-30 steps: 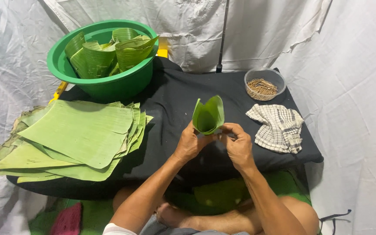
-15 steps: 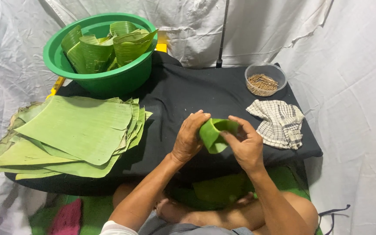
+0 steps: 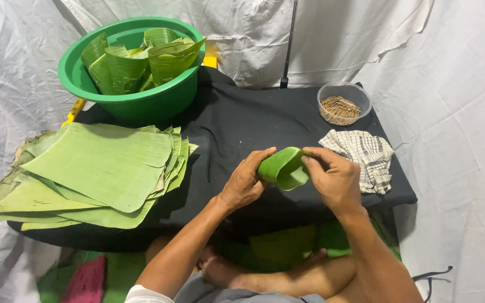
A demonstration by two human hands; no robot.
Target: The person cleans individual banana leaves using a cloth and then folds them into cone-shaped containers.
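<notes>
A folded green banana-leaf piece [image 3: 283, 168] is held between both hands above the black cloth-covered table [image 3: 242, 123]. My left hand [image 3: 245, 179] grips its left side with thumb and fingers. My right hand [image 3: 335, 177] grips its right end, fingers curled over the fold. The leaf lies tilted on its side, its opening facing lower right.
A stack of flat banana leaves [image 3: 94, 168] lies at the left. A green basin [image 3: 136, 98] with several folded leaf cups stands at the back left. A clear bowl of small sticks [image 3: 343, 104] and a checked cloth [image 3: 363, 157] sit at the right. White sheets surround the table.
The leaf cup stood upright a second ago; both hands have turned it down onto its side and lowered it a little toward the table.
</notes>
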